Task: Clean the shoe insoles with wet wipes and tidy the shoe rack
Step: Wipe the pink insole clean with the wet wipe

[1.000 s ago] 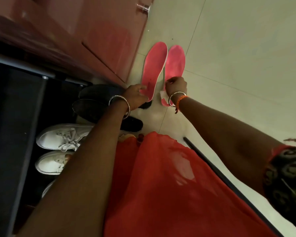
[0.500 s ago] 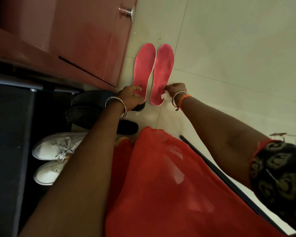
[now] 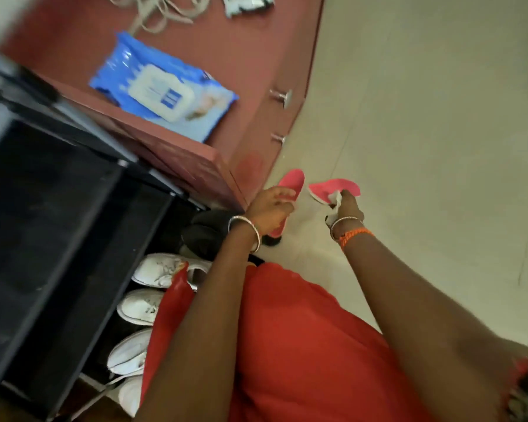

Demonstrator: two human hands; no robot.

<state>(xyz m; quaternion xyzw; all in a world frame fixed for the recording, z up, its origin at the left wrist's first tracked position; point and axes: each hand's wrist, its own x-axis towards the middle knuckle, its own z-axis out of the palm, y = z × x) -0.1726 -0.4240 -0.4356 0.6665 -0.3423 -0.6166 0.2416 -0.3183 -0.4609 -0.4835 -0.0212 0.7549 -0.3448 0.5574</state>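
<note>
- Head view, looking down along both forearms toward a pale tiled floor [image 3: 424,132].
- Gripping one pink insole [image 3: 291,185] in the left hand [image 3: 270,208], fingers curled around its middle, toe end pointing away and heel end showing below the wrist.
- Pinching the second pink insole [image 3: 336,187] together with a crumpled white wet wipe [image 3: 333,205] in the right hand [image 3: 349,207], fingers clenched round both.
- Holding both insoles up off the floor, just beside each other but apart, near the front corner of the reddish-brown cabinet [image 3: 241,56].
- Lying flat on the cabinet top near its front edge: a blue wet wipes pack [image 3: 162,86] with a white flip lid, closed; printing on it too blurred to read.
- Sitting at the back edge of the cabinet top: a tangle of pale cord [image 3: 156,10] and a small dark-and-white packet [image 3: 247,4], lettering unreadable.
- Standing left of the cabinet: a black shoe rack [image 3: 58,223].
- Resting along the rack's lowest level: four white sneakers [image 3: 141,306] in a row, with dark shoes [image 3: 201,236] beyond them, partly hidden by the left wrist.
- Wearing silver bangles [image 3: 247,229] on both wrists, an orange thread band [image 3: 354,234] on the right, and a red garment [image 3: 287,345] filling the lower middle.
</note>
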